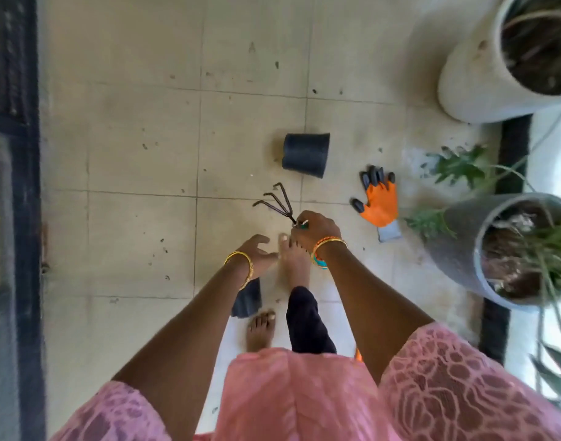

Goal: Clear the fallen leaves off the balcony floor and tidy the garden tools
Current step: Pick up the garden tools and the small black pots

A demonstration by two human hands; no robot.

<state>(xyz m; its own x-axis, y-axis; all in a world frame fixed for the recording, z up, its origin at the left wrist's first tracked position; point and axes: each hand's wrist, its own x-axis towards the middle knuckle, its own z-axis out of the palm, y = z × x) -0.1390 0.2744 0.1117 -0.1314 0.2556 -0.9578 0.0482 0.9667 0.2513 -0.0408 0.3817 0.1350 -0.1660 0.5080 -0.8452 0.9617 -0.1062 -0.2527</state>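
1. Now, far left, at nine o'clock, a dark door frame (21,218) borders the tiled floor (139,154), which carries only small dark specks, perhaps leaf bits; they are too small to tell.
2. The left hand (256,253) hangs near centre, fingers loosely curled and spread, holding nothing. A small black pot (246,300) lies just below its wrist, at about six o'clock from it.
3. The right hand (314,230) grips the handle of the hand rake (276,202), whose three prongs point toward eleven o'clock. Whether the prongs touch the floor I cannot tell.
4. A second black pot (306,154) lies on its side at twelve o'clock from the rake, just apart from it.
5. An orange glove (379,202) lies flat at three o'clock from the right hand, near a grey planter (457,246); a white planter (473,74) stands at one o'clock.
6. The step looks like gathering tools. Done well, I judge: keep a firm grip low on the handle, prongs turned away from the bare feet (293,262), and let the free left hand collect the near pot, then the glove.
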